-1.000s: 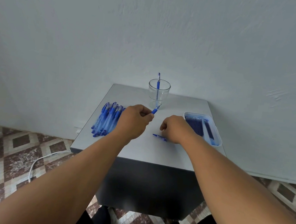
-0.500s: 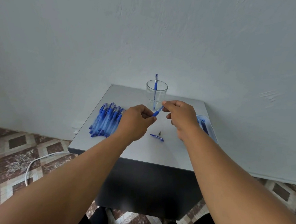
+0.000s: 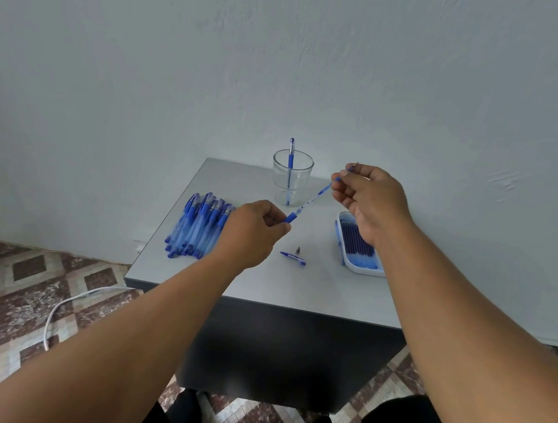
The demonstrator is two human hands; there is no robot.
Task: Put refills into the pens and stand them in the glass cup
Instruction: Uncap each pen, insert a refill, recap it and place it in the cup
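My left hand (image 3: 255,231) covers the near end of the pen (image 3: 309,202) I hold, and its knuckles hide the 3 o'clock edge of the pen pile (image 3: 196,226). My right hand (image 3: 368,200) hides the pen's far end, so I cannot tell where barrel stops and refill begins; only a dark tip shows at 12 o'clock of my fingers. My right wrist covers the 3 o'clock side of the tray (image 3: 345,252). The small dark piece (image 3: 298,249) on the table (image 3: 314,290) is too small to name. Both my forearms run off the bottom edge.
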